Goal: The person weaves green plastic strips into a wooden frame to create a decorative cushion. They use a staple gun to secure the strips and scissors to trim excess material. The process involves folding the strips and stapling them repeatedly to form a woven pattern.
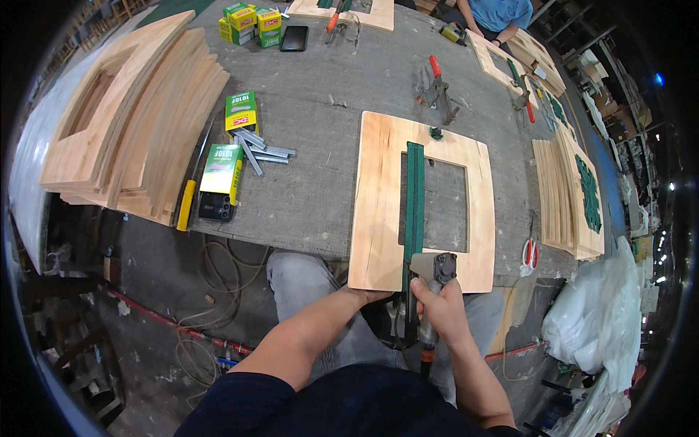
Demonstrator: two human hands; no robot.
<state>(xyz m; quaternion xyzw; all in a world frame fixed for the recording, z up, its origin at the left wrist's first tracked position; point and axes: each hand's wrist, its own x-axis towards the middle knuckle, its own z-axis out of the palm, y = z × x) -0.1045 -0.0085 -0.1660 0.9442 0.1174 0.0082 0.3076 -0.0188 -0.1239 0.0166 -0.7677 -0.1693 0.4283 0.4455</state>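
In front of me lies a light wooden frame with a rectangular opening, its near edge reaching past the table edge over my lap. A dark green webbing strap runs lengthwise along the opening's left side. My right hand is closed round the grip of a grey staple gun, whose head is over the strap's near end at the frame's near edge. Under that same edge is my left hand, its fingers hidden by the wood. A small green coil sits by the opening's far edge.
Stacked wooden frames stand left and right. Left of my frame are staple boxes, loose staples and a yellow-handled tool. A clamp lies beyond, scissors right. A person in blue sits across the table.
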